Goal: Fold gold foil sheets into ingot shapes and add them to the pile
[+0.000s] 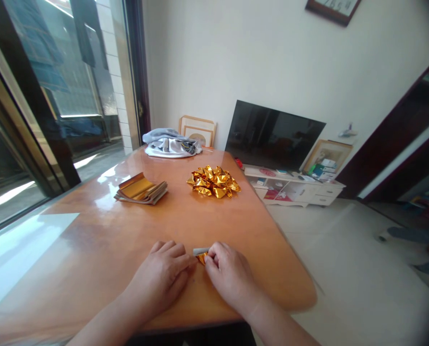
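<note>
A small piece of gold foil paper point(201, 258) is at the near part of the table, between my two hands. My right hand point(230, 274) pinches its right side with thumb and bent fingers. From the left, my left hand point(165, 271) reaches the foil's edge, its thumb and index fingertip closed together there. A short grey strip point(200, 251) shows just behind the foil; whether it is the paper's back side I cannot tell. Farther off lie a heap of folded gold foil pieces point(214, 182) and, to its left, a stack of gold foil sheets point(142, 190).
The glossy wooden table point(250, 230) has a rounded near right corner. Folded cloth point(171, 142) lies at its far end, a pale sheet point(23, 259) at the left. Beyond stand a television point(272, 137) and a white cabinet point(304, 192). Glass doors line the left.
</note>
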Tool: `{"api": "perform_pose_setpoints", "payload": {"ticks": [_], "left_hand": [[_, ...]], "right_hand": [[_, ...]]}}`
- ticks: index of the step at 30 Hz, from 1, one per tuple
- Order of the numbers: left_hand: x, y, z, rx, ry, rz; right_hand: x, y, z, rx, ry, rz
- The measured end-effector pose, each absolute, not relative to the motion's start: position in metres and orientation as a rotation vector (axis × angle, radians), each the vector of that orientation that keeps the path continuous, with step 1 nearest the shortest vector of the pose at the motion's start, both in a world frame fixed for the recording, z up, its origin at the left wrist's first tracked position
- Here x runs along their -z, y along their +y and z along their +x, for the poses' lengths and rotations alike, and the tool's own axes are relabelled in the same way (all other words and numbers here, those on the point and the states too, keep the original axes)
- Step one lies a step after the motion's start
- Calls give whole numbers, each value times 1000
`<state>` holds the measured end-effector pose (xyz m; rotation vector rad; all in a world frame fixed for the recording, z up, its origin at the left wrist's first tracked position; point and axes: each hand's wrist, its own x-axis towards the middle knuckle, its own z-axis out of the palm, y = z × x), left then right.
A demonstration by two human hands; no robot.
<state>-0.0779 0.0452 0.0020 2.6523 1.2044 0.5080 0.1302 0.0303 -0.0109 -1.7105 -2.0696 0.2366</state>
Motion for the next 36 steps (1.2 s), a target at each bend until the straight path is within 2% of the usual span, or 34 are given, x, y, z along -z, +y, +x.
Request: {"api": "perform_pose_setpoints", "payload": {"ticks": [28,36], "left_hand": [[-2,47,-71,-309,1266,2638],[-6,46,-69,-320,1272,2622]], "right_hand": [[29,23,139,-354,-2078,-1500],[31,20,138,-257,-2141,-1517]]}}
